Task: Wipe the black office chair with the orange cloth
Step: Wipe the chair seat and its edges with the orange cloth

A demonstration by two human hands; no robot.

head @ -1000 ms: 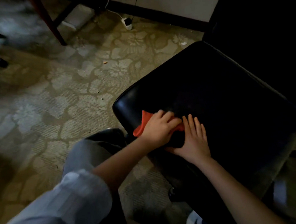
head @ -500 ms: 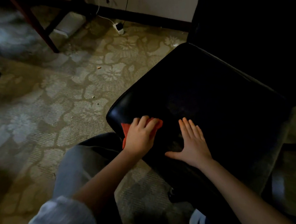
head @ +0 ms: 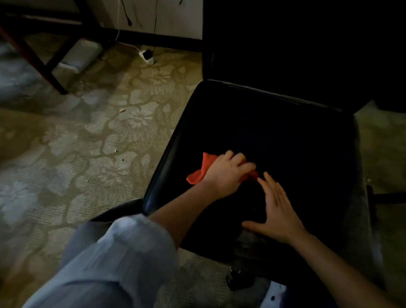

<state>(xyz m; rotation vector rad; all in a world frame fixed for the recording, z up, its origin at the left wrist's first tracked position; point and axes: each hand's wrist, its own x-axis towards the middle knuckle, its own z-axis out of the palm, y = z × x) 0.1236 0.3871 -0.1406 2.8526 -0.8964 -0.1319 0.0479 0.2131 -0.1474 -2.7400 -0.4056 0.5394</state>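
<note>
The black office chair (head: 279,129) fills the right half of the view, its glossy seat facing me and its dark backrest rising behind. My left hand (head: 225,174) lies on the front part of the seat with curled fingers gripping the orange cloth (head: 199,172). The cloth pokes out to the left of that hand and a small corner shows at its right. My right hand (head: 276,208) rests flat on the seat just right of the left one, fingers straight and together, thumb spread.
Patterned beige carpet (head: 81,150) covers the floor to the left, with small crumbs on it. A wooden furniture leg (head: 34,62) stands at the back left. A white power strip (head: 147,56) with cables lies by the wall. A chair caster (head: 237,275) shows under the seat.
My left hand has swept the cloth from the seat's left front edge back to the right, toward my right hand. The right hand stayed flat on the seat. The view shifted.
</note>
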